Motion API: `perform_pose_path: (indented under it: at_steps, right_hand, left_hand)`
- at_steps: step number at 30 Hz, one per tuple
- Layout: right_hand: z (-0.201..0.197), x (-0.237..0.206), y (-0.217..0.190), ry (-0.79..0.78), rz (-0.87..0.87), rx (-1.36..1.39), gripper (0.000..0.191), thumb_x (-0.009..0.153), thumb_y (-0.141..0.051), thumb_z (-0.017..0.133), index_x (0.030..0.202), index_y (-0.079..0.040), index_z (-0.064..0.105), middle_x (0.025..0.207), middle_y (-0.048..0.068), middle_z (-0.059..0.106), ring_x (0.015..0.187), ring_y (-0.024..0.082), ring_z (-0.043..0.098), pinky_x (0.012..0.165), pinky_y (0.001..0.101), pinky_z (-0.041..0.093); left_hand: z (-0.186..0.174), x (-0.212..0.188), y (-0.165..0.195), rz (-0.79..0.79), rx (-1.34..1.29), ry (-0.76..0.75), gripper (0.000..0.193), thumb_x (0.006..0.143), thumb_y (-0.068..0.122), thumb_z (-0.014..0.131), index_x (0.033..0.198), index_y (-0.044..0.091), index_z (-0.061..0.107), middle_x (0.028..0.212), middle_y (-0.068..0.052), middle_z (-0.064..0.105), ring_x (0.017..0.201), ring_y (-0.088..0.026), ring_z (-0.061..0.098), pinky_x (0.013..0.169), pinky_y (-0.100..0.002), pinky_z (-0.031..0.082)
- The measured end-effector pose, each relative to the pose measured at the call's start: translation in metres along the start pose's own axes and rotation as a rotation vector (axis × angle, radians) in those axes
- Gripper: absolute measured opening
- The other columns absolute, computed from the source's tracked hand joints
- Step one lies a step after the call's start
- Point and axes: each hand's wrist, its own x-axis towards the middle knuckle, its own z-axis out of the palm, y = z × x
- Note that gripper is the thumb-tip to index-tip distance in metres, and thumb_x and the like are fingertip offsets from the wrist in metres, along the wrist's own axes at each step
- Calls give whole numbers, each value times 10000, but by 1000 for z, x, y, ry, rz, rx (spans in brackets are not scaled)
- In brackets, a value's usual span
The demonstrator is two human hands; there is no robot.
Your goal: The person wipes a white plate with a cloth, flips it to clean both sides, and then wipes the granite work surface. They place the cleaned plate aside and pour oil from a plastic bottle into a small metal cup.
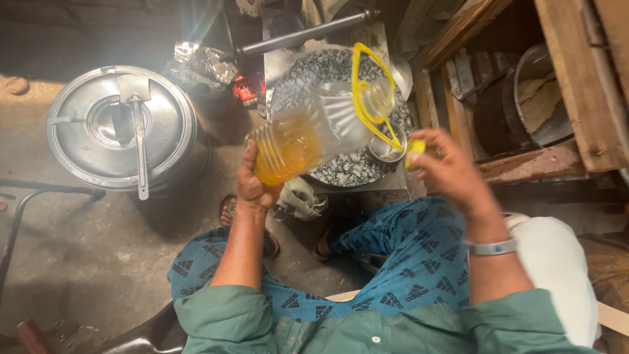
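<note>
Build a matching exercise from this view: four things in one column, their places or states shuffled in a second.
1. clear plastic oil bottle with yellow handle
2. small yellow cap
3. round steel pot lid
4. flat steel spatula

A. lying across the lid
B. pinched in the right hand
C. tilted, held by the left hand
D. covering the pot on the floor

Pairs: 1-C, 2-B, 3-D, 4-A

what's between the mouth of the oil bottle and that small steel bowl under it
Nothing visible. The left hand tilts the oil bottle, its open mouth above the small steel bowl. The right hand holds the yellow cap off to the side.
</note>
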Motion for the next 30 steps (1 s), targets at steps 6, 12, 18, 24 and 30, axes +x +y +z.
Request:
perform_pose_path:
  at_steps: [6,12,18,24,30]
  right_hand:
    - [10,32,121,246,293,724,242,959,-316,685,1088,-120,625,956,88,657,668,165,584,506,255,409]
    - [4,78,151,326,390,386,296,915,-258,687,1119,-80,566,998,49,647,752,179,688,550,314,600]
    - [2,104,143,233,454,-174,458,920,-362,772,1258,-85,634,945,107,713,691,164,652,542,298,517]
    - [8,133,136,291,378,-242,395,835,-123,706,1230,-126,698,841,98,730,571,156,675,492,342,568]
    - [-2,137,121,374,308,-10,429,861,-90,692,1290,-100,699,874,76,745,595,114,654,474,287,533]
  left_hand:
    - [-8,-7,9,99,135,14,556,1054,478,578,1433,71,570,1348,-126,658,1211,-347,642,905,-642,529]
    - [-3,-6,11,80,208,158,613,960,453,649,1457,129,493,1400,-61,592,1283,-284,590,974,-582,536]
    - [-9,-3,7,95,251,180,605,953,424,669,1451,122,505,1410,-68,594,1323,-271,570,1110,-522,468]
    - [-15,0,11,110,209,188,580,960,375,671,1445,113,492,1409,-69,591,1313,-278,562,1107,-516,458]
    - [-8,3,21,152,280,171,589,955,327,691,1456,107,474,1378,-86,598,1297,-285,575,1114,-515,458]
